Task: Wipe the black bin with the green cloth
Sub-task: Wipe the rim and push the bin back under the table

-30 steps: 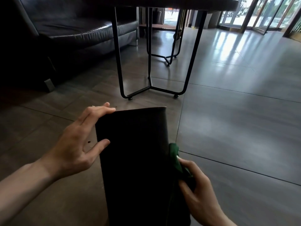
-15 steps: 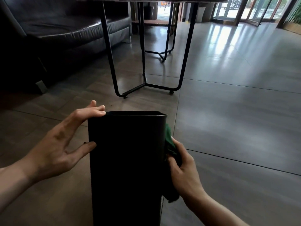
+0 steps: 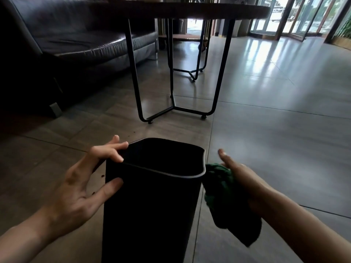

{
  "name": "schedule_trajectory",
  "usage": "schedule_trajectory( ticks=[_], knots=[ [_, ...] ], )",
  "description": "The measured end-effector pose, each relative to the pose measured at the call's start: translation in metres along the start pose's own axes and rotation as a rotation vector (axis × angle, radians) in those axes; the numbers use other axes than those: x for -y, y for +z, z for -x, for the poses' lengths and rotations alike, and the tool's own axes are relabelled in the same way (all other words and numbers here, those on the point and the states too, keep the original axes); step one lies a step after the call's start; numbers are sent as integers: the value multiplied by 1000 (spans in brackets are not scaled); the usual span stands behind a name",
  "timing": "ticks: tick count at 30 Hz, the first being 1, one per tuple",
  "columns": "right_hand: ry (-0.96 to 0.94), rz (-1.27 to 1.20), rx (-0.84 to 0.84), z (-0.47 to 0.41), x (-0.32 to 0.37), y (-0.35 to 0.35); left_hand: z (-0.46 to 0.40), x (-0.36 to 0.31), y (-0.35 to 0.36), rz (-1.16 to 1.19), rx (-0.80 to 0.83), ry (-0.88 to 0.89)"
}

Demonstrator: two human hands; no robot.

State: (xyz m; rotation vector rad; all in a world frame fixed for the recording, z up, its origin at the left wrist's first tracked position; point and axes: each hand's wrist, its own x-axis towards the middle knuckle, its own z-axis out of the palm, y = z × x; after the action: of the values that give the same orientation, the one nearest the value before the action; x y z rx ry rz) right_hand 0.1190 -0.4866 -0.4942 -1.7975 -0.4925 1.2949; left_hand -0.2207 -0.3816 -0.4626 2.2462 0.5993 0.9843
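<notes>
A tall black bin stands upright on the tiled floor right in front of me, its open mouth showing. My left hand grips its upper left corner, fingers over the rim and thumb on the near wall. My right hand holds a bunched green cloth just beside the bin's right rim corner. The cloth hangs down below my palm and touches or nearly touches the bin's right wall; I cannot tell which.
A round dark table on thin black metal legs stands on the floor just beyond the bin. A black leather sofa fills the far left. Glass doors are at the far right. Small dark specks lie by my left hand.
The bin has come upright so its open mouth now shows. My right hand with the cloth slid up the bin's right side to the rim. My left hand's fingers moved onto the rim.
</notes>
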Motion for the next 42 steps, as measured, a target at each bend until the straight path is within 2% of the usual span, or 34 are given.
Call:
schedule_trajectory(
  ticks=[4, 9, 11, 16, 19, 21, 22, 23, 25, 27, 31, 37, 42],
  knots=[
    [-97, 131, -180, -17, 18, 11, 2, 3, -5, 79, 6, -21],
    [-101, 112, -261, -38, 26, 0, 0, 12, -19, 256, 30, -132],
    [-104, 156, -195, -45, 25, -3, -2, 14, -22, 272, 41, -149],
    [-38, 254, 129, -46, 26, 6, 7, 22, -22, 358, -20, -186],
    [-38, 290, 234, -49, 20, 11, 2, 38, -20, 258, -145, -261],
    [-15, 271, 284, -47, 18, 17, -7, 44, -22, 314, -301, -397],
    [-17, 267, 288, -46, 18, 20, -10, 47, -22, 252, -370, -451],
    [-27, 265, 277, -45, 18, 23, -11, 48, -22, 136, -407, -498],
    [-54, 273, 228, -41, 19, 31, 0, 52, -28, -89, -325, -555],
    [-73, 274, 170, -35, 23, 36, 1, 58, -31, -131, -304, -634],
    [-146, 288, 25, -36, 46, 35, -42, 59, -25, -20, -355, -690],
    [-231, 251, -188, -57, 73, 34, -95, 68, -1, 358, -343, -872],
    [-215, 237, -294, -84, 84, 33, -122, 87, 21, 374, -299, -865]
  ],
)
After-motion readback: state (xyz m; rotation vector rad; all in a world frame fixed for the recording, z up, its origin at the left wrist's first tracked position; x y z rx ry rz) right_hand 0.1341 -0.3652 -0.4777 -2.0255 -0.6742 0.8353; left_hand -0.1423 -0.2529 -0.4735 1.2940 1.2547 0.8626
